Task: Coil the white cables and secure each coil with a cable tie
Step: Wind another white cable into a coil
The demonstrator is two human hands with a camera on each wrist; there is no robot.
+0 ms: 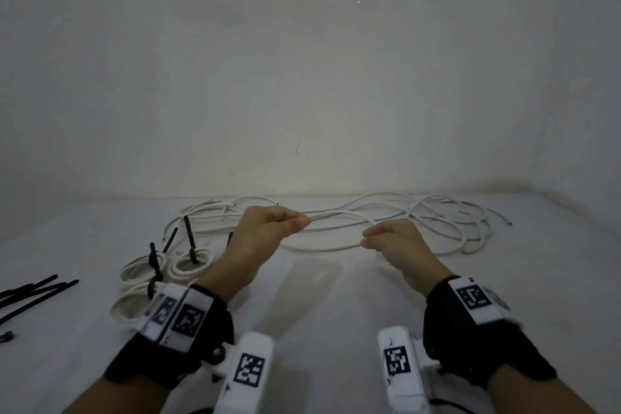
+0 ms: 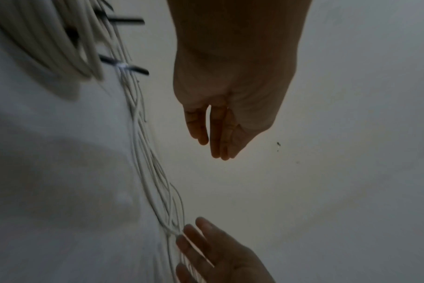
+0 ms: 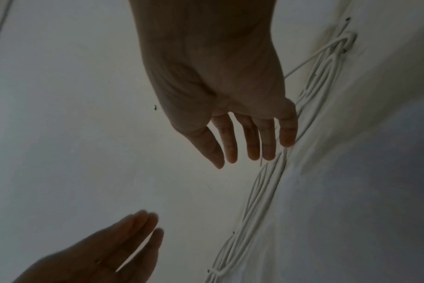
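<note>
Now both hands, left (image 1: 268, 228) and right (image 1: 391, 239), hover with relaxed fingers, holding nothing, above the loose white cables (image 1: 336, 228) on the surface (image 1: 336, 296). Strands overlap, so pulling one may tangle the others.

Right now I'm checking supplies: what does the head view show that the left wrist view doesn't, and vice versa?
Head only: spare cable ties lying at the far left, and marker wristbands. Left wrist only: the left hand from its palm side, fingers straight, holding nothing. Both: loose white cables, tied coils, the right hand.
</note>
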